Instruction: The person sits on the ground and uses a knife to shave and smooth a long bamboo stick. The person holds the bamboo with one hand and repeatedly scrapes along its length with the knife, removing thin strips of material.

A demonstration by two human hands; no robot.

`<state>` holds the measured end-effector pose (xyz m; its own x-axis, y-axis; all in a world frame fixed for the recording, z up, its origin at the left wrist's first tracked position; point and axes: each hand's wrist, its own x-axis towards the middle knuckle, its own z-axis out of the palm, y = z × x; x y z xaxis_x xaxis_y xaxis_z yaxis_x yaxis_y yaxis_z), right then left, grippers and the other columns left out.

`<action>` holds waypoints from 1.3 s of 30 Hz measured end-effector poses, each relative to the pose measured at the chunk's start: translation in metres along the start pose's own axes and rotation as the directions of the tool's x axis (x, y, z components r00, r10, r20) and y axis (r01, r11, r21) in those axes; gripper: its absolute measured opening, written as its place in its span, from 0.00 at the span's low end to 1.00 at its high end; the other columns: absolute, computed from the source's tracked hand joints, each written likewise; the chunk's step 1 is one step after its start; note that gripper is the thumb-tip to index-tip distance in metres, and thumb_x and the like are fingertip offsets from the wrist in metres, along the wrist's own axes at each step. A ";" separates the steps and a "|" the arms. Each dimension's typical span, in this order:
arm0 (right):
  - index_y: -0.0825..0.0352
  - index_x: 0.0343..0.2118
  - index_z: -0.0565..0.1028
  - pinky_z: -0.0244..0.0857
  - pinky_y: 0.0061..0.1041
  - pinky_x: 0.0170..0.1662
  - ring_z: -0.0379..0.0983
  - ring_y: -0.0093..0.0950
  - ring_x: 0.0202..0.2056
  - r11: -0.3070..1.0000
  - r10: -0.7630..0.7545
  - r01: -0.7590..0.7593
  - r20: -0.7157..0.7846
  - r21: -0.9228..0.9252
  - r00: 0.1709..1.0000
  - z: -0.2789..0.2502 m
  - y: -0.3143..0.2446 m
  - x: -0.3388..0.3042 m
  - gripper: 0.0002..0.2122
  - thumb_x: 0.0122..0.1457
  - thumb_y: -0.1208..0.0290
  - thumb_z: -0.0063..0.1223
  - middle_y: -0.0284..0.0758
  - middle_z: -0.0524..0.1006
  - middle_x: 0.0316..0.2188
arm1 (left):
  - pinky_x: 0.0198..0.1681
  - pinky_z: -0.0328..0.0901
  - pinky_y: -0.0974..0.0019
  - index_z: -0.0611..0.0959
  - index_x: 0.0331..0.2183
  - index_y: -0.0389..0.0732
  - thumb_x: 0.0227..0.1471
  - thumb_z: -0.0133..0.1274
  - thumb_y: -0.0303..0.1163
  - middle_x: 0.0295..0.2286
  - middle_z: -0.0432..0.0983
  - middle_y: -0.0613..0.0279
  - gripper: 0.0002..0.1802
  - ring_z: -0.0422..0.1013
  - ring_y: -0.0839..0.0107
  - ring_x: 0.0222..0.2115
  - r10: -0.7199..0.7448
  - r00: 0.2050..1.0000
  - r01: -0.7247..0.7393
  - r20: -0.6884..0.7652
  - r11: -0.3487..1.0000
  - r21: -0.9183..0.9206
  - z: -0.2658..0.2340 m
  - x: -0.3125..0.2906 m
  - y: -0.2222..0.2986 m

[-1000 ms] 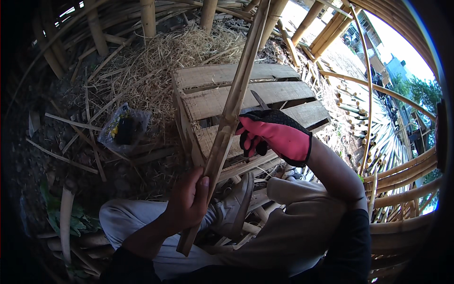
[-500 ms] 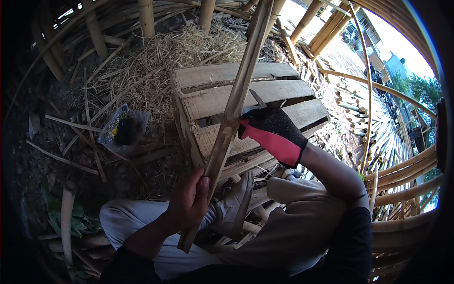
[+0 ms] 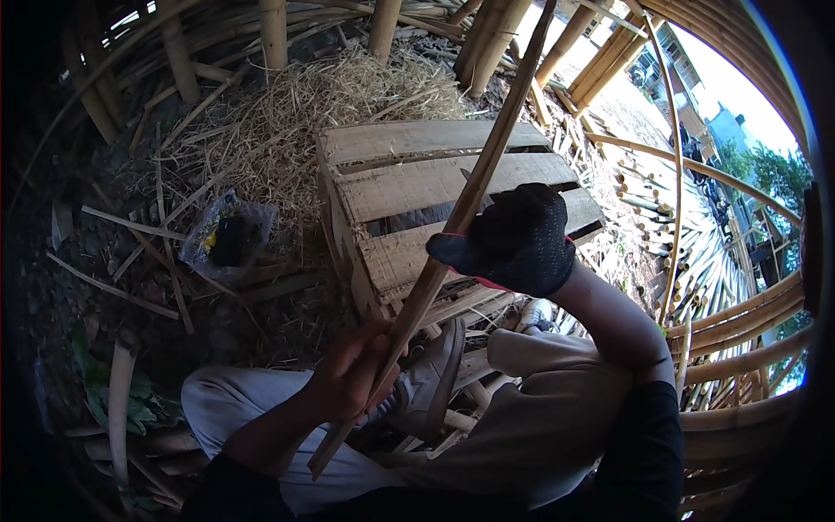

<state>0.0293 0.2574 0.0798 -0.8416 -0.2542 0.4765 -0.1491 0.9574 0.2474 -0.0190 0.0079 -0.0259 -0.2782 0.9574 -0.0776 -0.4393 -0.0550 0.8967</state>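
Note:
A long split bamboo strip (image 3: 491, 165) slants from my lap up to the far right, turned on its narrow edge. Near its lower end, my bare left hand (image 3: 352, 370) is closed around it. My right hand (image 3: 517, 239), in a black and pink glove, is closed beside the strip's middle, its thumb lying across the strip. From behind the strip pokes the dark pointed blade tip of a knife (image 3: 466, 174); its handle is hidden in the gloved fist. Below and beyond the strip stands a slatted wooden crate (image 3: 374, 187).
A clear plastic bag (image 3: 230, 235) with dark and yellow contents lies left of the crate. Dry shavings (image 3: 296, 130) are heaped behind it. Bamboo poles (image 3: 274, 35) stand at the back, and cut bamboo pieces (image 3: 687, 244) lie to the right. My shoe (image 3: 435, 374) is close to the crate.
The bamboo strip has rolled from its broad hollow face onto its edge, its far end swinging right. My gloved hand has turned back-up, and less of the blade shows.

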 end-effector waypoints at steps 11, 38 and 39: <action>0.54 0.08 0.73 0.51 0.25 0.17 0.61 0.25 0.10 0.977 -0.210 0.213 -0.185 -0.001 0.960 -0.016 0.002 -0.004 0.24 0.43 0.40 0.64 0.26 0.63 0.06 | 0.08 0.53 0.75 0.69 0.39 0.38 0.67 0.29 0.47 0.08 0.61 0.68 0.22 0.57 0.81 0.04 -0.027 1.000 0.027 -0.003 0.999 0.032 0.013 -0.008 0.006; 0.52 0.33 0.79 0.55 0.32 0.20 0.62 0.30 0.16 0.985 -0.169 0.171 -0.126 0.004 0.978 0.009 0.002 -0.045 0.11 0.51 0.53 0.62 0.29 0.62 0.13 | 0.02 0.48 0.76 0.69 0.38 0.47 0.66 0.36 0.45 0.07 0.57 0.70 0.14 0.54 0.78 0.02 -0.112 0.991 0.050 -0.071 0.811 -0.583 -0.007 0.023 0.005; 0.51 0.42 0.79 0.62 0.34 0.23 0.70 0.34 0.19 0.990 0.134 -0.133 0.020 -0.052 0.991 0.013 0.008 -0.050 0.11 0.57 0.58 0.56 0.33 0.70 0.16 | 0.02 0.48 0.76 0.67 0.39 0.45 0.66 0.35 0.42 0.08 0.56 0.71 0.11 0.54 0.79 0.02 -0.104 0.992 0.046 -0.077 0.839 -0.542 -0.007 0.022 0.011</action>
<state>0.0630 0.2792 0.0468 -0.8641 -0.1207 0.4887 -0.0087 0.9743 0.2252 -0.0358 0.0268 -0.0206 -0.2957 0.9334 -0.2035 -0.8442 -0.1556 0.5130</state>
